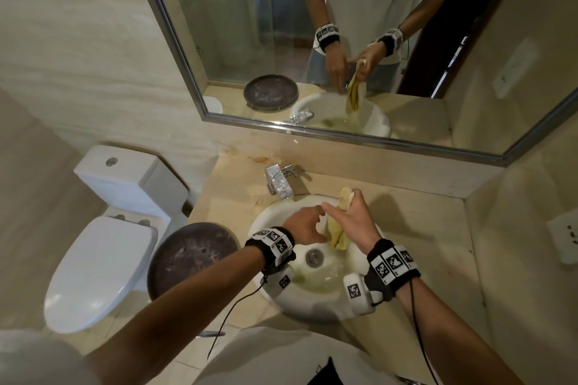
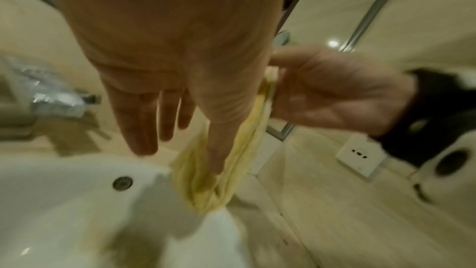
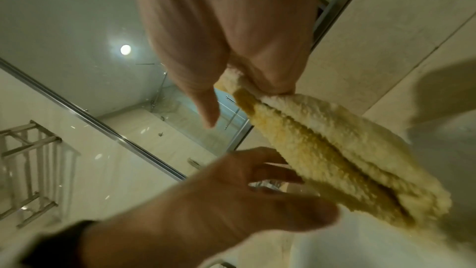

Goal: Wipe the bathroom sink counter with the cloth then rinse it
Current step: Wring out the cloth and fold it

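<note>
A wet yellow cloth [image 1: 336, 236] hangs bunched lengthwise over the white sink basin [image 1: 272, 216]. My right hand [image 1: 350, 212] grips its upper end, index finger stretched out; the right wrist view shows that grip [image 3: 260, 85] and the cloth [image 3: 335, 150] trailing away from it. My left hand [image 1: 305, 223] is beside the cloth with straight fingers. In the left wrist view its thumb [image 2: 221, 140] lies against the cloth [image 2: 195, 180] and the other fingers stand apart to the left. The beige counter [image 1: 422, 228] surrounds the basin.
A chrome faucet [image 1: 279, 182] stands behind the basin, with no water stream visible. Murky water [image 1: 325, 278] pools near the drain [image 1: 312, 257]. A dark round tray [image 1: 190, 256] sits on the counter's left, a toilet [image 1: 100, 262] beyond it. A mirror [image 1: 344, 40] is ahead, a wall socket [image 1: 564, 237] to the right.
</note>
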